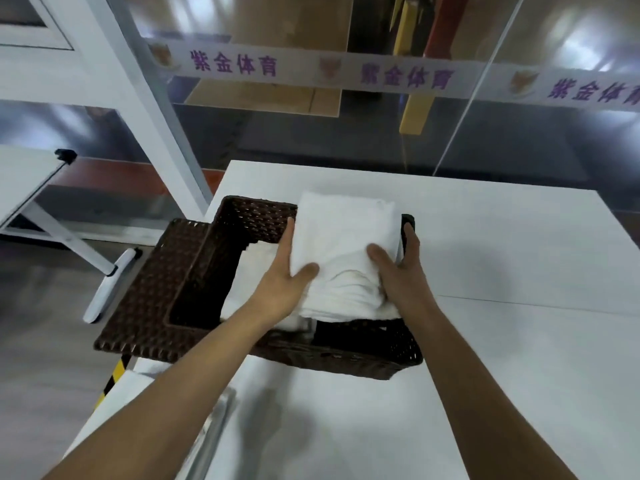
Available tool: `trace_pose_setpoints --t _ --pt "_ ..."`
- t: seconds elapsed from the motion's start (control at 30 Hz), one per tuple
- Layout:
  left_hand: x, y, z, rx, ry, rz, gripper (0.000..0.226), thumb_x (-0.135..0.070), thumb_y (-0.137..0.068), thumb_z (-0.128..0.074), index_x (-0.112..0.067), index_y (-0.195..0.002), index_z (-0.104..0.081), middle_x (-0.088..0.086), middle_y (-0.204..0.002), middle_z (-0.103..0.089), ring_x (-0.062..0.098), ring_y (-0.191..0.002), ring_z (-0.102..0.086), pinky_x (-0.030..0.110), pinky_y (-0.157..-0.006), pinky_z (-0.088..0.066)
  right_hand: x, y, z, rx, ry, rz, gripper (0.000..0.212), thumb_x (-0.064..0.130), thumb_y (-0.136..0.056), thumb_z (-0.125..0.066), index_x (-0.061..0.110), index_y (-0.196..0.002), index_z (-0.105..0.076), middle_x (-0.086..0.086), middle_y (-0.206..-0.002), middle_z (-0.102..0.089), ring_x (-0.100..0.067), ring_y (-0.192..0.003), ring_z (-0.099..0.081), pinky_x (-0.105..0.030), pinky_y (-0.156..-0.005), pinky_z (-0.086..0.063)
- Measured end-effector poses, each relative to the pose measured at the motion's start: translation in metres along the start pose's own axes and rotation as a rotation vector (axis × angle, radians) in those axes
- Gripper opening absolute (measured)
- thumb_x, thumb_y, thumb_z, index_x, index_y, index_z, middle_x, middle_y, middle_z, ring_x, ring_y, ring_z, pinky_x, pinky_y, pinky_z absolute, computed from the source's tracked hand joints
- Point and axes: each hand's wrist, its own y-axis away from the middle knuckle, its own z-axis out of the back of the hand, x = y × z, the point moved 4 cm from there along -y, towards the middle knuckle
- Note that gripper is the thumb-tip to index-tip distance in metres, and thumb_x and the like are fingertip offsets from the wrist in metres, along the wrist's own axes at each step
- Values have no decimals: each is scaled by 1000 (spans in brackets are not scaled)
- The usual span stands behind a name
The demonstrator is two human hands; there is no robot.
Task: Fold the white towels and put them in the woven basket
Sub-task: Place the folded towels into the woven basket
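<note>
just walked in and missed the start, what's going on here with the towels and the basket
A person is holding a folded white towel over a dark woven basket that stands on a white table. The left hand grips its left edge and the right hand its right edge, thumbs on top. More folded white towels already lie in the basket beneath it.

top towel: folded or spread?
Folded: the top towel is a compact rectangle held between both hands, layered edges showing, above the woven basket.

White folded towel [343, 237], dark brown woven basket [194, 271], white worktop [502, 271], purple characters on a white banner [408, 77], yellow-and-black striped tape [112, 379]
</note>
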Motion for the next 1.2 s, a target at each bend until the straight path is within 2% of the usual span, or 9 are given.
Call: trace_pose_setpoints --t 0.17,0.27,0.37,0.47,0.7,0.83,0.93,1.1,1.2 --pt "20 -17 -24 79 -258 54 80 -35 -102 -49 -71 -142 11 -12 -105 -45 19 -83 -61 27 -77 -50 -23 -13 -13 -51 196 -89 77 34 -98 -48 55 -154 1 -1 -108 -57 -21 -72 -66 -26 -49 -50" --pt "44 -28 -35 138 -322 127 79 -40 -102 -45 -72 -139 16 -7 -98 -51 30 -86 -63 37 -85 -51 -39 -23 -25 -14 355 -124 83 33 -96 -49 54 -153 8 -21 -109 -59 -38 -76 -66 -37 -59 -55" --pt "64 -41 -45 225 -363 216 78 -40 -101 -40 -73 -136 22 30 -107 -54 38 -85 -62 44 -85 -52 -54 -30 -38 -6 511 -168 81 28 -101 -48 43 -158 7 -29 -122 -51 -39 -94 -63 -34 -73 -47" --pt "71 -50 -64 267 -446 257 79 -38 -104 -38 -64 -141 28 25 -123 -43 35 -91 -60 42 -89 -49 -68 -38 -42 -57 566 -219 84 28 -102 -47 35 -160 12 -30 -116 -50 -35 -77 -60 -32 -66 -48" --pt "100 -73 -96 278 -541 232 93 -33 -104 -40 -65 -122 46 35 -158 -3 48 -127 -48 52 -107 -42 -97 -62 -36 -54 574 -278 89 27 -99 -51 41 -159 13 -21 -109 -60 -33 -86 -61 -40 -85 -53" --pt "113 -77 -99 312 -615 303 90 -33 -103 -40 -51 -138 41 34 -155 -18 46 -127 -48 49 -105 -44 -116 -70 -40 2 569 -282 89 27 -101 -49 37 -159 18 -24 -118 -64 -30 -84 -63 -33 -80 -51" --pt "120 -79 -103 366 -654 349 93 -39 -101 -47 -40 -148 33 24 -148 -44 38 -125 -54 45 -105 -44 -122 -75 -42 18 656 -369 89 34 -101 -51 32 -159 16 -19 -157 -35 -37 -129 -53 -43 -105 -46" --pt "126 -87 -103 257 -460 451 87 -61 -89 -42 -48 -149 20 14 -145 -53 33 -109 -66 46 -98 -51 -88 -73 -53 -193 1166 185 92 27 -85 -63 14 -162 -16 -20 -162 -27 -36 -145 -34 -49 -117 -34" --pt "154 -103 -109 143 -249 518 90 -56 -74 -48 -52 -146 6 22 -142 -53 39 -103 -68 49 -89 -56 -90 -87 -50 54 1236 138 78 36 -95 -58 20 -161 -20 -12 -166 -18 -34 -153 -18 -48 -125 -14"
